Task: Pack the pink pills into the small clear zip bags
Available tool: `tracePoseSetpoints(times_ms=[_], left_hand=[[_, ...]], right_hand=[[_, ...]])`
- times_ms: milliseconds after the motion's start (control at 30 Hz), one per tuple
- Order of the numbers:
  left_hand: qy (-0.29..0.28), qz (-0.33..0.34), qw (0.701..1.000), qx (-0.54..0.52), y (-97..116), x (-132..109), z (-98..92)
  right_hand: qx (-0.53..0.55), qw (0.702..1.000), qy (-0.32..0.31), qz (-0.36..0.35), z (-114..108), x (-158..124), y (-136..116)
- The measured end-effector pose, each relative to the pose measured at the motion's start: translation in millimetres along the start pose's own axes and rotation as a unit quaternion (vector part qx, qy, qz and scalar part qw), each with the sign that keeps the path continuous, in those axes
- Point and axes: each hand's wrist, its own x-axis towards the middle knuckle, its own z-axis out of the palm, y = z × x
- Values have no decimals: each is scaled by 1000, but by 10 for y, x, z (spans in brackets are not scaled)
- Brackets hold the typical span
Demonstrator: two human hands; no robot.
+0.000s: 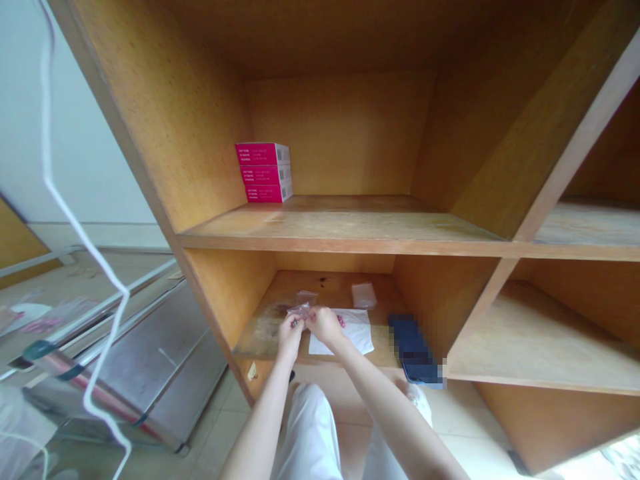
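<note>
Both hands meet over the lower shelf (260,337) of a wooden cabinet. My left hand (290,331) and my right hand (324,325) pinch a small clear plastic bag (299,310) with pink bits inside, held between them just above the shelf. Under my right hand lies a white sheet of paper (357,333) with a few small pink pieces (342,323) at its edge. Two more small clear bags (363,295) lie further back on the shelf.
Three pink boxes (264,172) are stacked at the back left of the upper shelf (340,223). A dark blue object (415,350) lies at the lower shelf's right front. A metal rack (150,373) stands to the left, a white cable (75,227) hangs close.
</note>
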Motion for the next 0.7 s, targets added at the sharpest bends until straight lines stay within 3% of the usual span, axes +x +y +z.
tracePoseSetpoints(times_ms=[200,433,700], left_hand=[[5,1,1000,5,-27,12,-1],[33,-11,999,28,-8,-1,11],[11,-22,1000,-16,-16,-4,20]], right_hand=[[-57,998,-13,16,2,24,-45],[-37,998,30,50,-67,28,-27],[-19,996,51,70,-119,62,68]])
